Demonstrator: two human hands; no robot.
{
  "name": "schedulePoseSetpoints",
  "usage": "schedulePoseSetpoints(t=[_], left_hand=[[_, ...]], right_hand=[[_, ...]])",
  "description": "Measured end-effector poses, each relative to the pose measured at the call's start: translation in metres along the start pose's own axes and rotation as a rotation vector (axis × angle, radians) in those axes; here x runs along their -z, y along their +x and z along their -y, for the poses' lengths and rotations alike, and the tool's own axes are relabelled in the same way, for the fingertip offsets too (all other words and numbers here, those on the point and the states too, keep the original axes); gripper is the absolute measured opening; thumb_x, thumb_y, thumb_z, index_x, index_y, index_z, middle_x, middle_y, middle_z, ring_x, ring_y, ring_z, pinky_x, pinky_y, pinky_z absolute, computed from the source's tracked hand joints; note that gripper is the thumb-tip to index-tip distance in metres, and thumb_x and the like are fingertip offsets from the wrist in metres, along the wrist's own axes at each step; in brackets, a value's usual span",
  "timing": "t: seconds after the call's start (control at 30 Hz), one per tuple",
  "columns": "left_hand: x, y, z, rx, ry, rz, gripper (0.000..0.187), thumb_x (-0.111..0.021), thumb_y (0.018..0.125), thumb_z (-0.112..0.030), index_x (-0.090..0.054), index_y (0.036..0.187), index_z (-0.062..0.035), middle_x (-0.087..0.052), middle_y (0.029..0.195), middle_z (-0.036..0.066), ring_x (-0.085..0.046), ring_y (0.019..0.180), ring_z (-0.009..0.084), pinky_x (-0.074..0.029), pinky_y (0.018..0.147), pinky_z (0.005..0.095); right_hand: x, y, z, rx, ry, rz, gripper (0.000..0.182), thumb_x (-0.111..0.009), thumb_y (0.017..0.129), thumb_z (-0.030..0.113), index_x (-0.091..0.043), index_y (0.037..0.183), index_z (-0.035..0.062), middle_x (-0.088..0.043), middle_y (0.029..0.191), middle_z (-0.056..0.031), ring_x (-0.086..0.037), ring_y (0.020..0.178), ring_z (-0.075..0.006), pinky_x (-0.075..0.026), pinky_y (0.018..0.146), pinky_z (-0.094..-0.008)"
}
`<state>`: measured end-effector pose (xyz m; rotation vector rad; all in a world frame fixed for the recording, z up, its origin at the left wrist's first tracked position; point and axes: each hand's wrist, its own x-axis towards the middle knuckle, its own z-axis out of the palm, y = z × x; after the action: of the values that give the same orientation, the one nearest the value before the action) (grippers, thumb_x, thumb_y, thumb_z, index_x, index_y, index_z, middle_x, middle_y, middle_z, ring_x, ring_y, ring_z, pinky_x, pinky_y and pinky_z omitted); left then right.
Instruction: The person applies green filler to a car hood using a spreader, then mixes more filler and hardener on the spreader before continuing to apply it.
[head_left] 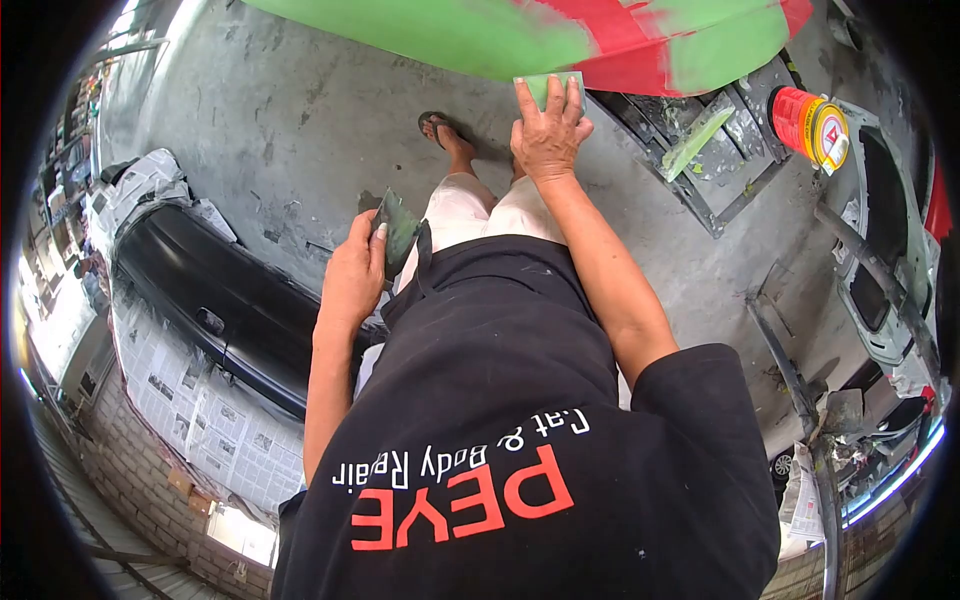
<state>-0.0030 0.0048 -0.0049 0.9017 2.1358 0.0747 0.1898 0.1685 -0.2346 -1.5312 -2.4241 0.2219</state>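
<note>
My right hand [552, 135] reaches forward, its fingers pressed over a flat light-green putty spreader [571, 80]. The spreader meets the lower edge of a large curved panel [470, 35] coated in pale green with red patches. At my left side, my left hand [352, 270] grips a thin dark plate [399, 228] with greenish smears, held tilted beside my leg. The left thumb lies across the plate's near face; the other fingers are partly hidden behind it.
Beside the panel stands a metal frame stand [720, 160] bearing a green-smeared strip [697, 143]. A red and yellow tin [797, 120] lies tilted there. To the left is a black bumper [220, 300] near newspaper sheets [190, 395]. Car parts [880, 220] stand at right.
</note>
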Motion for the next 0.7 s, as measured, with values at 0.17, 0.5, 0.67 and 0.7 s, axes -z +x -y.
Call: schedulePoseSetpoints(t=[0.17, 0.5, 0.67, 0.7], left_hand=[[0.004, 0.001, -0.004, -0.012, 0.000, -0.014, 0.030, -0.050, 0.107, -0.023, -0.056, 0.131, -0.0064, -0.070, 0.097, 0.028, -0.067, 0.097, 0.0480, -0.050, 0.082, 0.0515], [-0.004, 0.004, 0.005, -0.057, -0.010, -0.054, 0.029, -0.049, 0.107, -0.023, -0.056, 0.131, -0.0074, -0.070, 0.103, 0.027, -0.066, 0.100, 0.0480, -0.051, 0.083, 0.0525], [-0.001, 0.001, 0.001, -0.058, 0.057, -0.022, 0.030, -0.049, 0.107, -0.023, -0.056, 0.131, -0.0074, -0.070, 0.105, 0.027, -0.066, 0.101, 0.0476, -0.051, 0.085, 0.0521], [-0.002, 0.000, 0.001, -0.050, 0.017, -0.031, 0.030, -0.049, 0.107, -0.023, -0.056, 0.132, -0.0074, -0.070, 0.105, 0.027, -0.066, 0.101, 0.0474, -0.051, 0.085, 0.0519]], right_hand=[[0.000, -0.006, -0.010, 0.034, 0.021, 0.013, 0.062, -0.071, 0.074, 0.023, -0.065, 0.136, 0.0285, -0.047, 0.145, -0.0147, -0.037, 0.142, -0.0403, -0.036, 0.085, -0.0538], [0.028, 0.001, -0.030, 0.067, 0.048, 0.038, 0.067, -0.075, 0.073, 0.024, -0.063, 0.138, 0.0294, -0.049, 0.145, -0.0141, -0.037, 0.143, -0.0391, -0.036, 0.091, -0.0546], [0.026, 0.017, -0.051, 0.104, -0.005, 0.007, 0.065, -0.071, 0.073, 0.020, -0.066, 0.137, 0.0321, -0.054, 0.144, -0.0107, -0.044, 0.141, -0.0341, -0.035, 0.090, -0.0500], [0.023, 0.018, -0.053, 0.107, -0.003, 0.009, 0.065, -0.071, 0.073, 0.020, -0.066, 0.137, 0.0321, -0.054, 0.144, -0.0107, -0.044, 0.141, -0.0341, -0.035, 0.090, -0.0500]])
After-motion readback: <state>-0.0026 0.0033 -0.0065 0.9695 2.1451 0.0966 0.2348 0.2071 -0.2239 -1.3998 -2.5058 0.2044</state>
